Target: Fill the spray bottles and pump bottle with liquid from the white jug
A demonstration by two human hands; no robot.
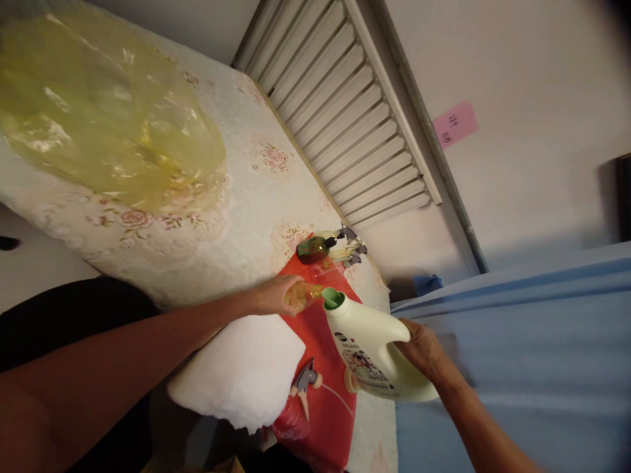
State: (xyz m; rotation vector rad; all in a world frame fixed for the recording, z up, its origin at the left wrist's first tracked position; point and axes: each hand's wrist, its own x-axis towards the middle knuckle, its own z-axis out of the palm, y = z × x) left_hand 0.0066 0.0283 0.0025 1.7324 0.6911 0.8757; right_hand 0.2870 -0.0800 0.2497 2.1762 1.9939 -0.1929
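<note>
My left hand (273, 294) is wrapped round a small clear bottle (303, 297) that looks yellow inside. By its handle, my right hand (419, 348) grips a pale green laundry detergent jug (365, 328), tilted so that its green spout (332, 297) meets the small bottle's mouth. Whether liquid is flowing cannot be made out. Below them, a grey trigger sprayer head (306, 378) with a thin tube lies on a red plastic sheet (328, 410). A round pale cap (350, 380) shows beside the jug.
A white cloth (241, 374) lies near my left forearm. Beyond the hands are a dark green bottle (314, 249) and several spray bottles (351, 249). A large yellow plastic bag (113, 118) rests on the floral tablecloth (246, 243). A radiator (345, 112) and blue curtain (517, 355) border the table.
</note>
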